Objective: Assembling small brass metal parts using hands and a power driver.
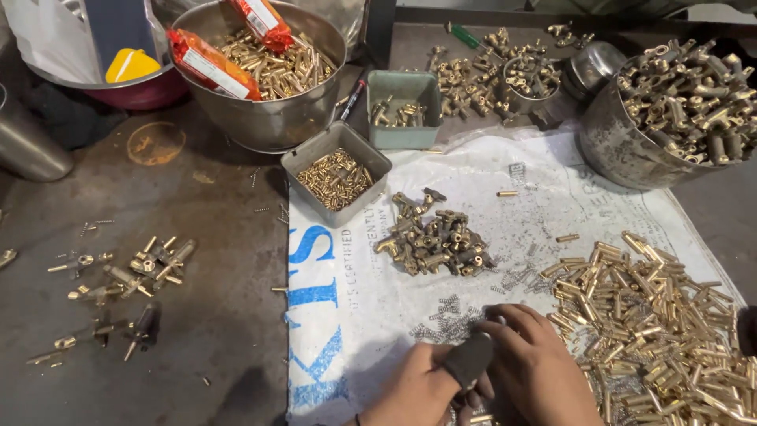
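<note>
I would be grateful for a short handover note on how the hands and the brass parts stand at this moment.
Left hand: a dark cover on one finger, closed on something small I cannot make out.
Right hand: fingertips meet the left hand's, over the small springs.
Parts: brass tubes heaped right of the hands, brass fittings piled ahead, all on the white sack.
Assembled pieces lie on the left; large heaps remain loose.

The place was a small metalworking assembly workshop. A stained dark surface (181, 331) carried steel bowls (268, 118) of brass pins, a heap of brass fittings (434, 241), loose brass tubes (654, 315), small springs (449, 319) and square trays (335, 177) of tiny parts.
</note>
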